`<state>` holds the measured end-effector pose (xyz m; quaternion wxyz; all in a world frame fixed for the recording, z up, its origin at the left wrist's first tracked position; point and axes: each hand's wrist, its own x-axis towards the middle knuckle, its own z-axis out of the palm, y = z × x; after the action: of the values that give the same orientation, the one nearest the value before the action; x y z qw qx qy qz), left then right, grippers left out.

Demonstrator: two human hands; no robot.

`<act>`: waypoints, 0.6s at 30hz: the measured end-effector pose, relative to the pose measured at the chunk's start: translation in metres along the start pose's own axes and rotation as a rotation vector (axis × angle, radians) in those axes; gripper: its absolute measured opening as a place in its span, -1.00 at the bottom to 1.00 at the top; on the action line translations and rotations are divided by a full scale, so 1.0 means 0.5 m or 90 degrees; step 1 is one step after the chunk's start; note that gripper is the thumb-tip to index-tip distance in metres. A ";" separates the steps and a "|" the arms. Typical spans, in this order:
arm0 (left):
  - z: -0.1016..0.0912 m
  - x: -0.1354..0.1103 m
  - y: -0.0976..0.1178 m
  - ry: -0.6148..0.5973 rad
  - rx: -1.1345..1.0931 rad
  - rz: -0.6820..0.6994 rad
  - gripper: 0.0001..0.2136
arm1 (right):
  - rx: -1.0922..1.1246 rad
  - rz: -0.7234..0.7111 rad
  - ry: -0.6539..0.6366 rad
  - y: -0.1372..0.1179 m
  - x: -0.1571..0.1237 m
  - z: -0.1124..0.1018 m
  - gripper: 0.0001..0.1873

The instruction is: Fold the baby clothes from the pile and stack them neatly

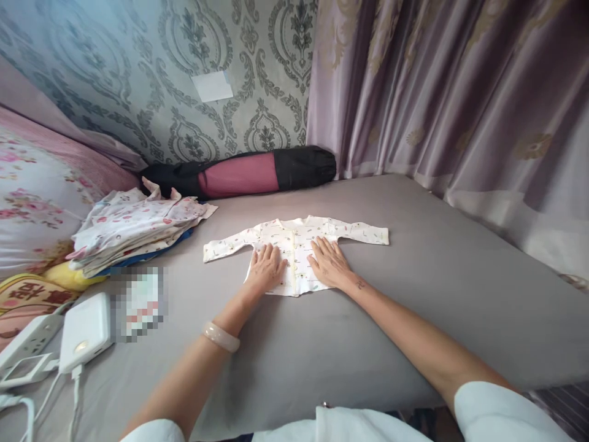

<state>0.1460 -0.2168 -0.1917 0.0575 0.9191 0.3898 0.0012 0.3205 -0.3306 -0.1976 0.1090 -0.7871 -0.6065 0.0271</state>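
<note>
A small white baby shirt (294, 236) with a light print and a yellowish front edge lies spread on the grey bed sheet (294, 356), its sleeves stretched out to both sides. My left hand (267, 265) rests flat on the left front panel, fingers extended. On the right front panel lies my right hand (329, 263), palm down with the fingers spread. Neither hand grips the cloth. The collar points away from me and the hem faces me.
A pile of folded baby clothes (133, 227) is at the left. Nearer stand a white power bank (86, 331) with cables and a power strip (32, 344). A black and pink long bag (243, 173) lies along the wall. Purple curtains (414, 92) hang at the right.
</note>
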 end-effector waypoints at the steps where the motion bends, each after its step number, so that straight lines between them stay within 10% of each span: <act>1: -0.003 -0.006 0.010 0.008 -0.010 0.009 -0.44 | 0.005 -0.010 -0.003 -0.006 -0.007 -0.004 -0.37; 11: 0.035 -0.046 0.077 0.064 -0.011 0.161 -0.52 | 0.019 -0.057 0.023 -0.047 -0.047 0.023 -0.39; 18: -0.006 -0.024 0.082 0.080 0.029 0.187 -0.69 | 0.042 -0.062 -0.003 -0.038 -0.029 0.003 -0.42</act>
<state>0.1669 -0.2533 -0.1836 0.0116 0.9654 0.2537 0.0585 0.2984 -0.3397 -0.1963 0.1345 -0.7527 -0.6430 0.0432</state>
